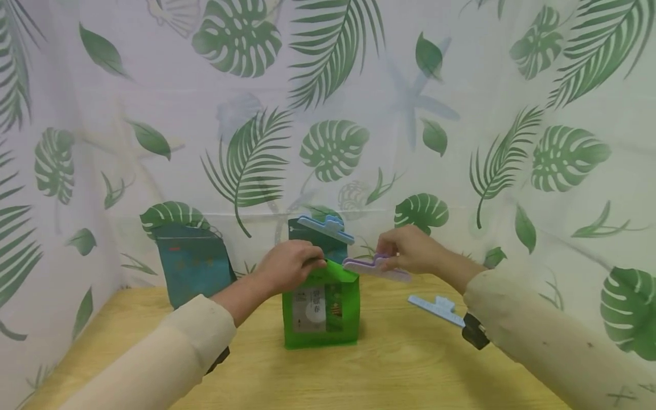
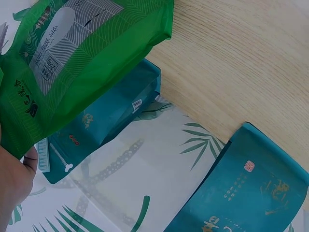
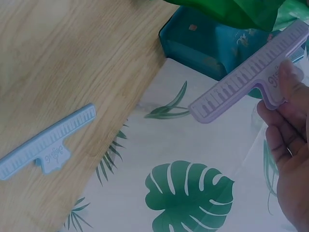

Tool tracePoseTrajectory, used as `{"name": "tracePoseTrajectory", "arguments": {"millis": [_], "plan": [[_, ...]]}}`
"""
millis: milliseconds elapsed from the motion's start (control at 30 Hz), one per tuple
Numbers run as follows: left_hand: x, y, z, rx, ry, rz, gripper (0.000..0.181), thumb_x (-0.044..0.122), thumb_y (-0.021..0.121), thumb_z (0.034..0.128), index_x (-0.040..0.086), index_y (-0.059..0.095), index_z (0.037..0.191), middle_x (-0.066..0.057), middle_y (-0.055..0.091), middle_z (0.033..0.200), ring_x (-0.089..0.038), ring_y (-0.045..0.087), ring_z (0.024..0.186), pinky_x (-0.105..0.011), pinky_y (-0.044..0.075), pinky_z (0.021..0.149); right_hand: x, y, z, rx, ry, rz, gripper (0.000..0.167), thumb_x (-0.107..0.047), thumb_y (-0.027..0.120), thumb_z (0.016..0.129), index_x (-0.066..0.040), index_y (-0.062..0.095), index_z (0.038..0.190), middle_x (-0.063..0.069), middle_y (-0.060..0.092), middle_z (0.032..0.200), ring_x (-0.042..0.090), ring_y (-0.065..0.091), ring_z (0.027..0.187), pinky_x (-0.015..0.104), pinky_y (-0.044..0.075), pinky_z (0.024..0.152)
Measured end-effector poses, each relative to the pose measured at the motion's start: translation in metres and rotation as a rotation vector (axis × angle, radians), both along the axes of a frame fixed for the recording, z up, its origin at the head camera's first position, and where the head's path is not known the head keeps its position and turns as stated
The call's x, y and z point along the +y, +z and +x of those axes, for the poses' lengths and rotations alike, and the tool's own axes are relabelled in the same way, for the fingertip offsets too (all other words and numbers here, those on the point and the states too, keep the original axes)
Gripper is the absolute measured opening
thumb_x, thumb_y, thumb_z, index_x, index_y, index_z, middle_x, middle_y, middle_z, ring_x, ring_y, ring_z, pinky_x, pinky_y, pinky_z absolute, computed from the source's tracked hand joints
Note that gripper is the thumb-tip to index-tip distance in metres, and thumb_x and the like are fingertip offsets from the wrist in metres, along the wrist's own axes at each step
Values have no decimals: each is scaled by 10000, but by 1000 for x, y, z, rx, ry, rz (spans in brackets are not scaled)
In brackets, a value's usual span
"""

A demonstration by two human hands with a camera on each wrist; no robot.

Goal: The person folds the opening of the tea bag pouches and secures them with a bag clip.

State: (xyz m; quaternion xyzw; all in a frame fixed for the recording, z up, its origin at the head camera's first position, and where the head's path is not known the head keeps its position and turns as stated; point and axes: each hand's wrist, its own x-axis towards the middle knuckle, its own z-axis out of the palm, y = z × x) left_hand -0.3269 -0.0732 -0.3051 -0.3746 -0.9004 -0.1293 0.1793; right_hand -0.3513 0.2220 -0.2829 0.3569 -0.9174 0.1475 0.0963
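At the far left a teal pouch [image 1: 197, 265] stands on the bench [image 1: 410, 364], well apart from the rest. No clip shows on it in the head view, so this one looks left to do, though its top edge is too unclear to be sure.

Next comes the person's left hand [image 1: 289, 265], its fingers curled and pinching the top of the green bag [image 1: 320, 310]. That bag stands upright on the bench near the middle, its top drawn in at the hand. Behind it a second teal pouch [image 1: 299, 230] carries a blue clip [image 1: 328, 229], slanted across its upper part; this one appears finished.

Just right of the green bag, the right hand [image 1: 410, 250] pinches a lilac clip [image 1: 376, 267] by its tab between thumb and fingers. The clip's near end lies close to the bag's top corner; whether they touch cannot be told. The green bag thus seems midway: gathered, not yet clipped.

Farther right, a pale blue clip [image 1: 438, 309] lies unused on the bench, perhaps the spare for the far-left pouch.
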Motion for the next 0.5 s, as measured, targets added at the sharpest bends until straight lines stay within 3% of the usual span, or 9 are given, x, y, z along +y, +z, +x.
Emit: {"name": "tracePoseTrajectory", "arguments": {"millis": [267,500], "plan": [[0,-1,1,4,5,-8,179,292,590,1010,154,702,991,22,683,906,-151,638,844,-346,527,778,-6,-6,0,-18,-9,-23,178,-177,858,749,-115,707,819,-47,660,716,74,572,667,281,499,641],[6,2,2,-59,51,16,255,296,535,1044,97,675,1122,-38,693,1064,-209,648,994,-390,525,861,-22,-5,2,12,20,-81,188,-215,859,756,-109,720,824,-23,707,741,85,620,672,294,528,639]]}}
